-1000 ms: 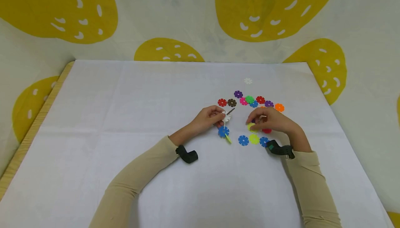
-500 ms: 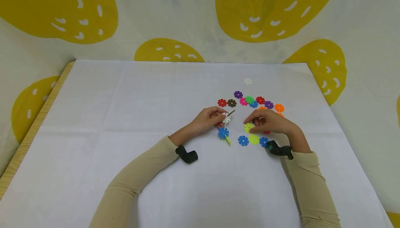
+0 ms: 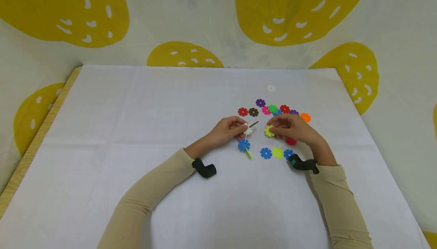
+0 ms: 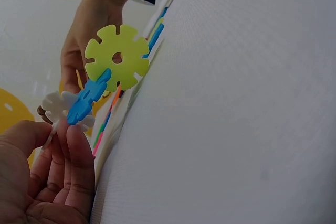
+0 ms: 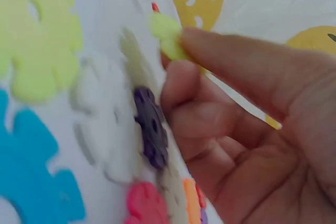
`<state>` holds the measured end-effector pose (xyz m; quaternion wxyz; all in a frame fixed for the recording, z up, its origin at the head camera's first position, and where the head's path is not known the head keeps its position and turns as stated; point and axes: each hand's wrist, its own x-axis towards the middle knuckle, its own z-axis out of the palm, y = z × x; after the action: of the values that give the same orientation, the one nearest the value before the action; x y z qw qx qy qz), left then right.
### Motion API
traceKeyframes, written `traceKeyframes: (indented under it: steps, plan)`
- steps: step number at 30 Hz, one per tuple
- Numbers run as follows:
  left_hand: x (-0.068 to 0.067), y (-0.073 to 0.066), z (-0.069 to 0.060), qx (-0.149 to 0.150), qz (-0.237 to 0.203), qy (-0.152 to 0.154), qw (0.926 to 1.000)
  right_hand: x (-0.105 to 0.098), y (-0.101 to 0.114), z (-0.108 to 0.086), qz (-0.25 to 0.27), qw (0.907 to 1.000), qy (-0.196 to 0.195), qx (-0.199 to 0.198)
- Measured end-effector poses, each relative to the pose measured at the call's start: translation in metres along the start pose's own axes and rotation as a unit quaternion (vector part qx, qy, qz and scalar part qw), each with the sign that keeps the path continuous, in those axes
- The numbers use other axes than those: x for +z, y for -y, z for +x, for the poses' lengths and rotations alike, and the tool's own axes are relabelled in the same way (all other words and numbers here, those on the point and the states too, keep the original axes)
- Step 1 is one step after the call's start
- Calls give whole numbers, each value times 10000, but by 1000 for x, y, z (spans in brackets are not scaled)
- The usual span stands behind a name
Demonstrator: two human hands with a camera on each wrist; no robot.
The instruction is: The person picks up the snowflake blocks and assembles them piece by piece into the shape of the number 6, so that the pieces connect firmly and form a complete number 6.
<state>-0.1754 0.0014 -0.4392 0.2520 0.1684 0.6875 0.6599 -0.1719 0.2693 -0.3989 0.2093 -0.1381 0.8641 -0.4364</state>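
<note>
Seeing yel. disc (image 3: 268,131) clamped btwn thumb & fingers of R hand (image 3: 294,127), near white disc (image 3: 249,129) pinched in L hand (image 3: 226,129); we find both part-hidden by thumbs. Brown disc (image 3: 254,124) on white one, edge-on. R-wrist view blurred, flat blue disc (image 5: 37,169) cut off. R hand blocks purple disc (image 3: 294,112) & pinkish-red disc (image 3: 291,141) partly.

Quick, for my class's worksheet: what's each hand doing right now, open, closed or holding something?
Left hand: closed, pinching a chain of discs by a white one.
Right hand: closed, pinching a yellow disc.
</note>
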Motion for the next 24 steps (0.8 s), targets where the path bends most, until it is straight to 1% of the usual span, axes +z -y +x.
traceKeyframes:
  steps: [5, 9, 15, 17, 19, 24]
  plan:
    - [-1, 0, -1, 14, -12, 27, 10000, 7, -1, 6, 429, 9969, -592, 281]
    - [-1, -1, -1, 47, -18, 47, 10000, 12, 0, 9, 904, 9918, -836, 342]
    - [-1, -2, -1, 76, -9, 81, 9999, 19, 2, 11, 1549, 9830, -951, 259]
    - [-1, -2, -1, 74, 27, 87, 9999, 21, 2, 12, 1700, 9805, -940, 306]
    - [-1, -1, -1, 68, 64, 98, 9999, 22, 2, 12, 1796, 9788, -916, 373]
    - [0, 0, 0, 86, 108, 133, 9998, 25, 2, 12, 1780, 9782, -963, 463]
